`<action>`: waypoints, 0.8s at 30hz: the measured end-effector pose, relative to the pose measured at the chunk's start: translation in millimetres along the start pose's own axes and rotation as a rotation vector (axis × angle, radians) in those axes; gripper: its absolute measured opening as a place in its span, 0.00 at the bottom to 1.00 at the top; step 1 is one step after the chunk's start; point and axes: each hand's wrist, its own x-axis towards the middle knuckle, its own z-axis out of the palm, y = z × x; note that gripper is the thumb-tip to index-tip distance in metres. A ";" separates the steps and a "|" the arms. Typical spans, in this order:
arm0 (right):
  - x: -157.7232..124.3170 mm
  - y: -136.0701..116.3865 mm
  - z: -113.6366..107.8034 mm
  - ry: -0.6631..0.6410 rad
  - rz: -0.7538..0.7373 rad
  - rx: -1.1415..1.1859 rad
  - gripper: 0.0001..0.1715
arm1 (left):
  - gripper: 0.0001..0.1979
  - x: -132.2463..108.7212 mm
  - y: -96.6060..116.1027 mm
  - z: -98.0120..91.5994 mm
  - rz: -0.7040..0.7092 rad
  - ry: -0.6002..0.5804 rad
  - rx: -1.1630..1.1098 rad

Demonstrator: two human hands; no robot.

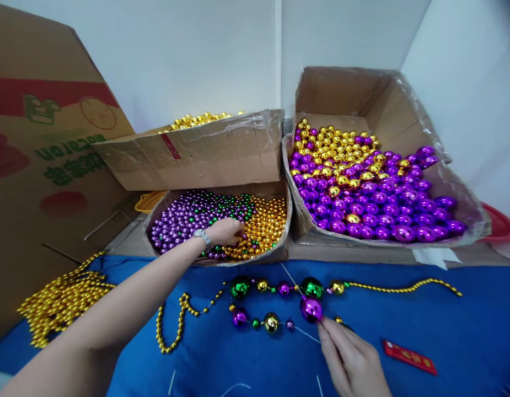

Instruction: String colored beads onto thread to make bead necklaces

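My left hand (226, 231) reaches into the low cardboard box (288, 234) of small beads. Its fingers are curled at the gold beads (268, 218), close to the purple beads (182, 212) and green ones; anything between the fingertips is hidden. Over the blue cloth, my right hand (352, 358) pinches at the lower edge of a large purple bead (311, 309), where thin string runs. Around it lies a strand with a large green bead (240, 286), a gold bead (271, 322), purple beads and smaller ones. A gold bead chain (399, 288) extends from it to the right.
The tilted right box (341, 82) holds bigger purple and gold balls. Behind the low box, more gold beads (205, 118) show above a cardboard flap (205, 160). A gold chain pile (68, 303) lies left, a red packet (409, 357) right, on the blue cloth (221, 369).
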 end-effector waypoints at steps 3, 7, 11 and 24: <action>-1.4 0.7 0.0 -0.017 -0.004 0.007 0.13 | 0.10 -3.4 -1.4 -3.9 0.004 -0.014 0.008; -4.7 2.8 -0.1 -0.015 -0.001 0.008 0.13 | 0.07 -13.6 -9.3 -12.1 0.014 -0.101 0.023; -4.2 4.0 2.7 -0.027 -0.004 0.013 0.13 | 0.06 -27.3 -16.2 -14.0 0.002 -0.171 0.048; 0.6 -8.1 3.5 -0.051 0.028 0.075 0.12 | 0.13 -51.9 10.5 -15.2 -0.098 0.090 -0.254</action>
